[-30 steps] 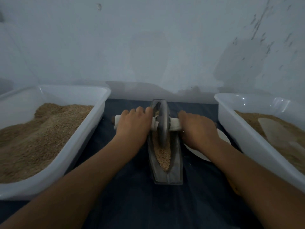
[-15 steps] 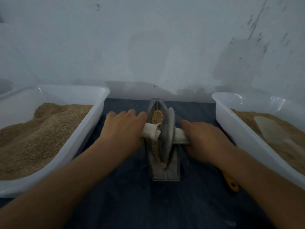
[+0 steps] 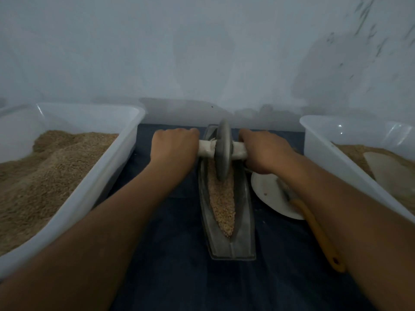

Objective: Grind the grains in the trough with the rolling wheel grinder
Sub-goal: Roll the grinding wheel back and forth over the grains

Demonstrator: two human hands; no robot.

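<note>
A grey boat-shaped trough (image 3: 243, 234) lies lengthwise on the dark cloth, with tan grains (image 3: 222, 203) along its groove. The grey grinding wheel (image 3: 223, 151) stands upright in the far half of the trough on a white-wrapped axle (image 3: 206, 149). My left hand (image 3: 173, 149) grips the axle's left end and my right hand (image 3: 265, 151) grips its right end, knuckles up. The grains beneath the wheel are hidden.
A white tub (image 3: 107, 176) heaped with grain stands on the left. Another white tub (image 3: 332, 153) with grain and a pale scoop (image 3: 390, 173) stands on the right. A white plate (image 3: 269, 196) and a yellow-handled tool (image 3: 318, 239) lie under my right forearm. A wall rises just behind.
The wheel sat far along the trough, rolled back toward me, and has now rolled away to the far half again, both hands moving with it.
</note>
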